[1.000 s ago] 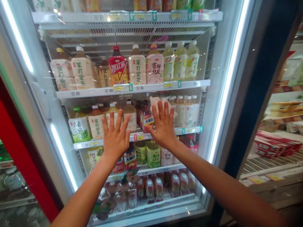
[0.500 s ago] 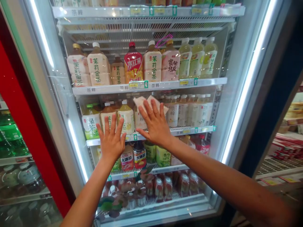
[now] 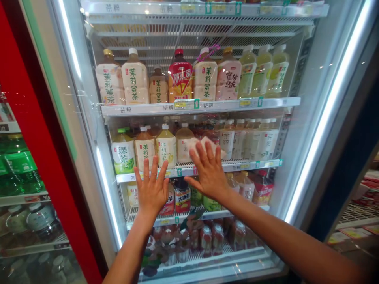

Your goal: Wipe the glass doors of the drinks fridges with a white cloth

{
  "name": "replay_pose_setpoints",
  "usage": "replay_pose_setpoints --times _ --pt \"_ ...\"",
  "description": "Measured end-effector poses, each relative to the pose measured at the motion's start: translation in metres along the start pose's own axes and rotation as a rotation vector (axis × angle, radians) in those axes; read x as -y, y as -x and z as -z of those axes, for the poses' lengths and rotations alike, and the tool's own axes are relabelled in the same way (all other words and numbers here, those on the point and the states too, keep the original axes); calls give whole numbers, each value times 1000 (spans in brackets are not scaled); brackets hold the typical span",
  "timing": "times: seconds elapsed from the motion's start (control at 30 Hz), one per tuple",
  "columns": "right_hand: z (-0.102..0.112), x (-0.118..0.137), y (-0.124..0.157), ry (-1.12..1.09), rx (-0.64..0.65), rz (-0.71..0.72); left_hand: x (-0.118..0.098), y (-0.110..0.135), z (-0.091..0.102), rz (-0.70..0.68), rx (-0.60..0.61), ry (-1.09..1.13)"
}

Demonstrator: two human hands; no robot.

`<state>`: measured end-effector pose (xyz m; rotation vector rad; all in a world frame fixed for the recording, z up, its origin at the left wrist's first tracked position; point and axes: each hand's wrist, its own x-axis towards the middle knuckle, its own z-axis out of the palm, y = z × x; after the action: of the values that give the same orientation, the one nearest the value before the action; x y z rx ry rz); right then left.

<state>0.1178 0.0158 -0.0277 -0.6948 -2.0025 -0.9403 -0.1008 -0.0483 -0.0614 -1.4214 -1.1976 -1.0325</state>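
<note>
A white cloth (image 3: 207, 145) shows under the right hand (image 3: 211, 173), against the clear glass door (image 3: 296, 130) of a drinks fridge with white shelves (image 3: 201, 105) and bright white light strips (image 3: 328, 114). On the upper shelf stand cream-labelled tea bottles (image 3: 135, 81) with green lettering, one red bottle (image 3: 180, 81) with a yellow lower label, a pale pink bottle (image 3: 227, 79), and pale yellow-green bottles (image 3: 262, 75). One shelf down, a bottle with a green cap and green-and-white label (image 3: 122, 152) stands at the left. A red frame (image 3: 38, 130) borders the neighbouring fridge, which holds green bottles (image 3: 14, 169).
</note>
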Motion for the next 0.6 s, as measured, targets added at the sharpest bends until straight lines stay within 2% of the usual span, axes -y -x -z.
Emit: replay_pose_setpoints --times 0.1,0.17,0.3,0.37,0.43,0.53,0.6 --pt "-12 27 33 13 42 218 0 0 -1 -5 -20 15" --pt "-12 31 31 16 39 245 0 0 -2 -5 -23 21" --pt "4 20 -26 0 -34 -45 0 0 -2 0 -33 38" --pt "7 25 -35 -12 -41 -130 0 0 -2 0 -43 40" --pt "2 42 -16 -18 -14 -115 0 0 -2 0 -51 32" --pt "-11 65 28 -8 16 5 0 0 -2 1 -46 16" --pt "-14 65 27 6 7 38 0 0 -2 -1 -41 18"
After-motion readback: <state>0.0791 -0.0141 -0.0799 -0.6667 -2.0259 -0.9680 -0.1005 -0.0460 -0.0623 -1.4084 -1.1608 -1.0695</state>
